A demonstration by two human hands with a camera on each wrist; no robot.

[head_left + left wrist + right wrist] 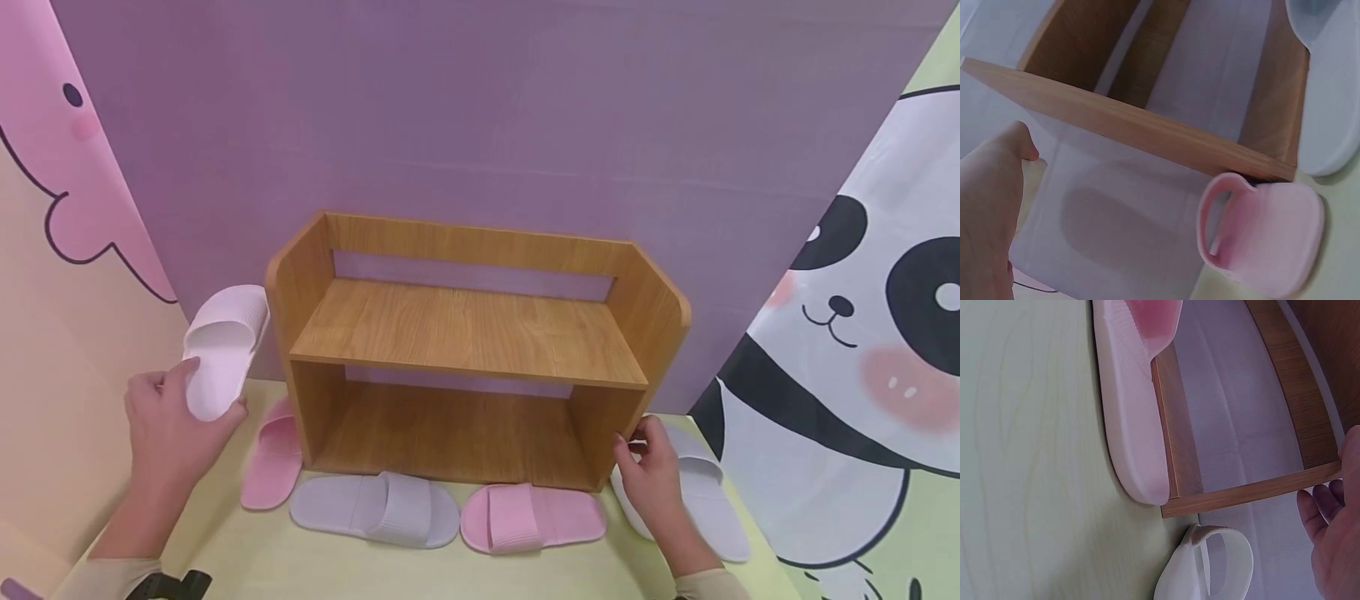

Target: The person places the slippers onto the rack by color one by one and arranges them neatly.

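Observation:
My left hand [176,425] grips a pale pinkish-white slipper [225,350] by its heel end, raised left of a two-tier wooden shelf [465,333]. The left wrist view catches only part of that hand [994,200], with the held slipper hardly in sight. Low on the shelf's right side panel, my right hand [648,471] pinches the front edge between thumb and fingers. Seen from the right wrist, the fingers [1322,512] lie along the panel's outer side. Both shelf tiers are bare.
Before the shelf lie a grey slipper [375,508] and a pink slipper [532,518]. Another pink slipper [273,462] lies by the left panel. A white slipper [1210,569] and a pale grey slipper [708,500] lie at right. Walls close in behind and beside.

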